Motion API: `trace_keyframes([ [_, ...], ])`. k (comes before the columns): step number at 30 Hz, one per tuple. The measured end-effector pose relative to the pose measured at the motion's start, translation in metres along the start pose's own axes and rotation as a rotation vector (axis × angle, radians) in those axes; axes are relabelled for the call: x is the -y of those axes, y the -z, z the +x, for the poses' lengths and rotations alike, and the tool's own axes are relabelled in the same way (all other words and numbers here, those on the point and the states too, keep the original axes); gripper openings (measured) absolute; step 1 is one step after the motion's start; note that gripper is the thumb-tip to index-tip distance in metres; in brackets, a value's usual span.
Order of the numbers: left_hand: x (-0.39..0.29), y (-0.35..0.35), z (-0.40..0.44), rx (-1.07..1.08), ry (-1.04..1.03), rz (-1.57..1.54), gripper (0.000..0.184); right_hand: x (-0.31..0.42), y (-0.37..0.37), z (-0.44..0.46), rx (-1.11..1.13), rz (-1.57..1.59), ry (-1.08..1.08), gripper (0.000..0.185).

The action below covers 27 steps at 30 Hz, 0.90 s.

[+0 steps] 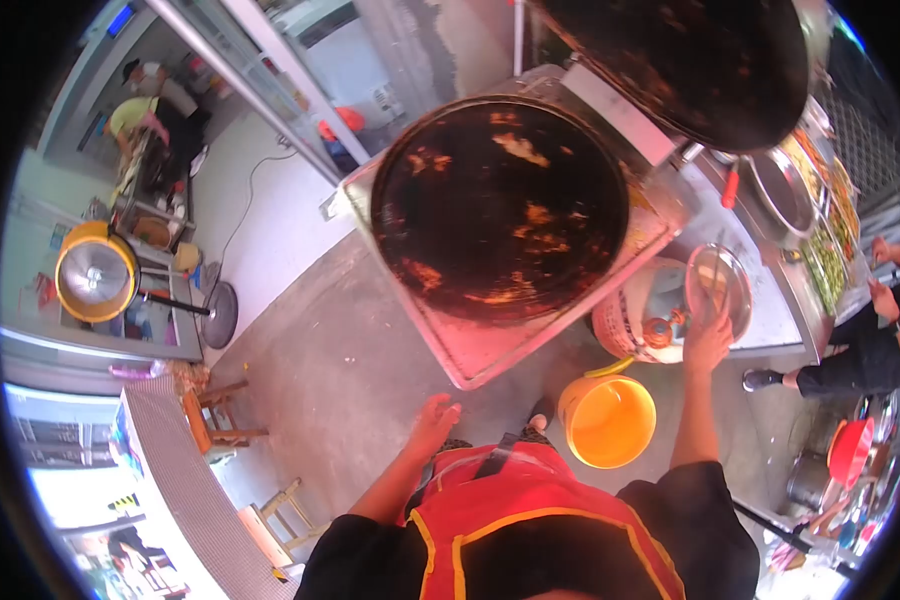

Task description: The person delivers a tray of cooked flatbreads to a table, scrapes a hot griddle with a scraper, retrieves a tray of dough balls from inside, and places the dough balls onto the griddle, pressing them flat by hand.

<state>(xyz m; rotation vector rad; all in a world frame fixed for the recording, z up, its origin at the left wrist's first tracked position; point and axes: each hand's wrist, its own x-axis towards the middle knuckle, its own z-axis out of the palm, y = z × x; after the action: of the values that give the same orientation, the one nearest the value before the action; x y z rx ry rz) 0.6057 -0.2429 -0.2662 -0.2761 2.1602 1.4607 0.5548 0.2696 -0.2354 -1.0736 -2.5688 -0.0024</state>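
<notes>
Head view: right fingers (709,320) at bowl (740,290) with something pale (712,274), grip unclear; left fingers (444,409) half-open, empty.

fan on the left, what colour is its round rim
The fan's rim is yellow-orange; it shows in the head view.

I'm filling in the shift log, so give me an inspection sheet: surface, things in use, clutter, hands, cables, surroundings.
Surface: round griddle dark with orange-brown patches; lid raised.
Things in use: bowl beside the griddle, contents unclear.
Clutter: yellow bucket on the floor.
Hands: left hand holding nothing visible; right hand at the bowl, grip unclear.
Cables: one cable on the floor near the fan.
Surroundings: person at right; people far left.
</notes>
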Motion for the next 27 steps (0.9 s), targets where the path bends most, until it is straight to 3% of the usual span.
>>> trace_keyframes([
  [1,0.037,0.007,0.009,-0.018,-0.098,0.131,0.050,0.011,0.011,-0.009,-0.034,0.019,0.078,0.075],
  [3,0.063,0.033,0.011,-0.036,-0.105,0.254,0.053,0.039,0.019,-0.031,-0.040,0.063,0.185,0.073],
  [5,0.065,0.061,0.007,-0.010,0.068,0.225,0.056,0.075,0.028,-0.061,0.005,0.141,0.242,0.073],
  [8,0.132,0.110,0.029,0.056,-0.034,0.235,0.059,0.115,0.030,-0.113,0.018,0.179,0.316,0.072],
  [9,0.159,0.167,0.037,0.021,-0.108,0.301,0.057,0.165,0.038,-0.148,0.000,0.177,0.320,0.071],
  [11,0.191,0.204,0.030,0.035,-0.226,0.432,0.053,0.214,0.035,-0.191,0.058,0.379,0.401,0.060],
  [13,0.191,0.252,0.026,0.026,-0.194,0.173,0.048,0.265,0.019,-0.234,0.200,0.611,0.429,0.051],
  [14,0.184,0.281,0.025,0.055,-0.168,0.063,0.045,0.326,0.095,-0.264,0.380,0.620,0.380,0.052],
  [15,0.172,0.313,0.024,0.102,-0.143,0.025,0.042,0.351,0.079,-0.291,0.149,0.362,0.798,0.056],
  [16,0.164,0.340,0.030,0.146,-0.108,-0.011,0.039,0.377,0.054,-0.313,0.367,0.581,0.667,0.055],
  [18,0.180,0.386,0.059,0.158,0.081,-0.186,0.037,0.455,0.099,-0.343,0.600,0.602,0.750,0.051],
  [19,0.170,0.414,0.072,0.182,0.087,-0.158,0.036,0.478,0.067,-0.372,0.644,0.614,0.707,0.050],
  [21,0.156,0.473,0.103,0.170,0.116,-0.149,0.035,0.537,0.070,-0.392,0.583,0.649,0.905,0.052],
  [24,0.160,0.567,0.142,0.061,0.119,-0.139,0.035,0.621,0.042,-0.401,0.786,0.751,0.882,0.051],
  [27,0.196,0.679,0.190,-0.099,0.171,-0.022,0.036,0.726,0.014,-0.398,0.700,0.806,0.883,0.050],
])
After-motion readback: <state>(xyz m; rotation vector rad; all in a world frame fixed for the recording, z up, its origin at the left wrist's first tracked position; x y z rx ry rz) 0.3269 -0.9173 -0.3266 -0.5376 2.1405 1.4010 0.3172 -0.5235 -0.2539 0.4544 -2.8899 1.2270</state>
